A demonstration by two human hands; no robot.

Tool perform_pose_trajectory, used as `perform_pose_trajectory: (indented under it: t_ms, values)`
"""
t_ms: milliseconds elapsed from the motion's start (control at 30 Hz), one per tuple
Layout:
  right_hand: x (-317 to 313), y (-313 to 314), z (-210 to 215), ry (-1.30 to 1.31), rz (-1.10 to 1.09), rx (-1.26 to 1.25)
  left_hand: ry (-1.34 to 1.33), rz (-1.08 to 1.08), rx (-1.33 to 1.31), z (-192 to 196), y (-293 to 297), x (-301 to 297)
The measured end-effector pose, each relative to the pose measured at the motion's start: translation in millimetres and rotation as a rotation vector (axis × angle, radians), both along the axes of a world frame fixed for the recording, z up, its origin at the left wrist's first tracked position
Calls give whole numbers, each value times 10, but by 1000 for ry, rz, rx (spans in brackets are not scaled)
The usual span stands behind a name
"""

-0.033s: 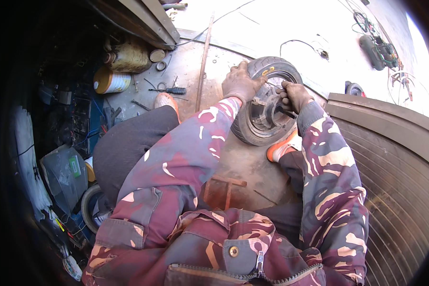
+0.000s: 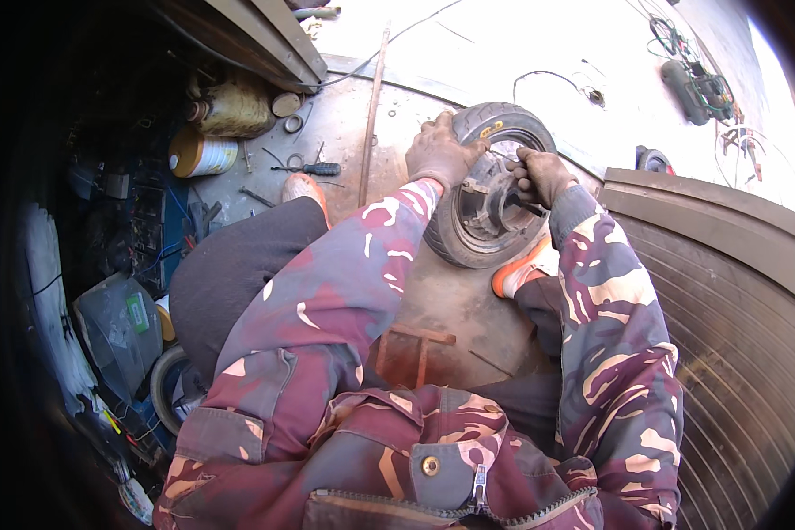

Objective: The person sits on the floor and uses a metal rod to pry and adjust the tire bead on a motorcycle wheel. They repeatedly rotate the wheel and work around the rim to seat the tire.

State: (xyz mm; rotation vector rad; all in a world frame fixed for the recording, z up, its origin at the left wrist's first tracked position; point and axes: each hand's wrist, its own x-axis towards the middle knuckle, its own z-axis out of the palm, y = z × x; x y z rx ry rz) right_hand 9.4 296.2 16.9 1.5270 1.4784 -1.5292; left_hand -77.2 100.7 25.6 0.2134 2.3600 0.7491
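Observation:
A small black wheel (image 2: 481, 231) with a tyre, yellow markings and a dark hub stands tilted on the ground between my feet. My left hand (image 2: 439, 152) is wrapped over the tyre's upper left, thumb lying across toward the rim. At the upper right of the rim, my right hand (image 2: 545, 175) is closed with its fingers curled. A thin light-coloured strip runs between the two hands along the rim; whether the right fingers hold it, and what it is, I cannot make out. The dark axle stub sticks out just below the right hand.
Left of the wheel lie a long rusty rod (image 2: 375, 115) and a screwdriver (image 2: 320, 169). A yellow-capped tub (image 2: 205, 154) and a grimy jug (image 2: 234, 109) stand farther left. A ridged metal panel (image 2: 724, 300) borders the right. Beyond lies a green compressor-like machine (image 2: 687, 93).
The whole view has shifted very slightly. Both hands keep their places on the wheel.

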Motion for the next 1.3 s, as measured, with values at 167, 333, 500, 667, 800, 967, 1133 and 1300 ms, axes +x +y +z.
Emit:
perform_pose_trajectory:
  t_ms: [167, 333, 500, 667, 800, 967, 1133, 1300]
  values:
    - [105, -169, 305, 55, 952, 980, 19, 0, -9, -26, 17, 4]
    - [159, -159, 407, 257, 1337, 1157, 27, -2, -16, -82, 15, 15]
    - [32, -207, 48, 88, 561, 467, 97, 3, -13, -124, 32, 25]
    - [48, -275, 113, 81, 59, 70, 104, -4, 0, -128, 19, 26]
    - [186, -354, 416, 145, 947, 958, 61, -6, -13, -104, 19, 32]
    - [145, -250, 394, 332, 1327, 1042, 55, -6, -15, -77, 28, 26]
    - [-51, -79, 63, 83, 460, 360, 66, -1, -30, -99, 26, 29]
    - [-11, -92, 146, 73, 175, 154, 82, -11, -31, -128, 31, 31]
